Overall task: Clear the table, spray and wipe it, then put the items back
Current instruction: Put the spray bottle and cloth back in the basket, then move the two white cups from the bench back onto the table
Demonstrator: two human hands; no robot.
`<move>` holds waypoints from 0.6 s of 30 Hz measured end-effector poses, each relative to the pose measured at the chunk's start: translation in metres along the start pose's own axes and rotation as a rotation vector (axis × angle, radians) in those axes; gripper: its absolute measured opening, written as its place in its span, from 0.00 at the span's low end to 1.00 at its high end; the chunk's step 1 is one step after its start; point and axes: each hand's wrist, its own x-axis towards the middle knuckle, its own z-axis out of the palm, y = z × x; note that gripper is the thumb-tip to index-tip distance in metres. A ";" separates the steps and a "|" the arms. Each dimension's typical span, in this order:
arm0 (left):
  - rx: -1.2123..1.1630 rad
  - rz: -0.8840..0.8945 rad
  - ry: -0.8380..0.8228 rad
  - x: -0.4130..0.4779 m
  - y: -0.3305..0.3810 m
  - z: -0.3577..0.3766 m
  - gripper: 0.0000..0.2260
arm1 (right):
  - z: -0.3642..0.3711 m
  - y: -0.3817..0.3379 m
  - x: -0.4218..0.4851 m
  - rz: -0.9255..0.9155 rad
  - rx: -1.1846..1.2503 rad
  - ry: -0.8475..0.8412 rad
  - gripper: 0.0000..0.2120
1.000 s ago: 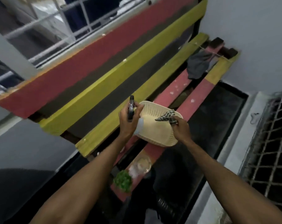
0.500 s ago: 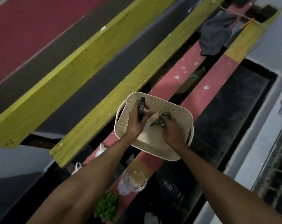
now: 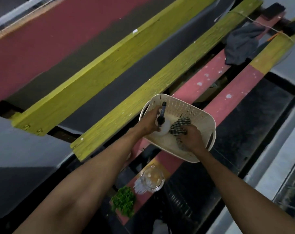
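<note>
A cream perforated plastic basket rests on the pink slats of a bench. My left hand is inside the basket's left side, closed around a white spray bottle with a black trigger head. My right hand is inside the basket's near right side, gripping a checked green-and-white cloth that lies against the bottle.
A clear glass jar and a green leafy bunch sit on the near slat below the basket. A dark grey cloth hangs at the bench's far end. Yellow planks run along the left; a dark floor strip lies right.
Both hands have sunk deeper into the basket with the bottle and the cloth. The view has tilted down and closer to the bench.
</note>
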 end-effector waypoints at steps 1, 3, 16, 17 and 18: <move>0.026 0.005 -0.019 -0.008 0.002 -0.005 0.44 | -0.004 -0.006 -0.006 -0.005 0.007 0.050 0.12; 0.024 0.018 -0.011 -0.028 0.002 -0.017 0.37 | -0.009 -0.021 -0.021 0.018 0.013 0.161 0.15; -0.308 -0.189 0.758 -0.284 -0.119 -0.031 0.16 | 0.105 -0.125 -0.172 -0.207 0.091 0.100 0.17; -0.318 -0.251 0.740 -0.292 -0.133 -0.023 0.20 | 0.117 -0.123 -0.168 -0.177 0.091 0.023 0.21; -0.320 -0.316 0.702 -0.297 -0.146 -0.013 0.24 | 0.129 -0.120 -0.163 -0.149 0.083 -0.044 0.25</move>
